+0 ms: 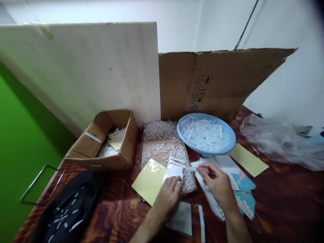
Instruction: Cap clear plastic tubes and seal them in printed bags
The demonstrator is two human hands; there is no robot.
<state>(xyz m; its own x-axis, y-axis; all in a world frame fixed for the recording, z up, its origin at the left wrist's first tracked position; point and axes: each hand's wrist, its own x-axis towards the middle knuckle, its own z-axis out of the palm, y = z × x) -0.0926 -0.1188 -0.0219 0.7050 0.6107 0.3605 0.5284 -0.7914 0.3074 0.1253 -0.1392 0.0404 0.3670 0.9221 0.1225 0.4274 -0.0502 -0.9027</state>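
My left hand lies with curled fingers on the lower end of a white card, above a cardboard tray. White strips show at the card's upper edge. Beside it a yellow sheet with rows of small marks overlaps the tray. My right hand is closed in a pinch on a small translucent plastic piece, just right of the card. Small white plastic parts are spread over the tray. A blue basin behind my right hand holds many clear plastic pieces.
An open cardboard box with paper scraps stands left, near a black cap. Printed plastic packets, a yellow sticker sheet and a clear bag lie right. A flat packet and white strip lie in front.
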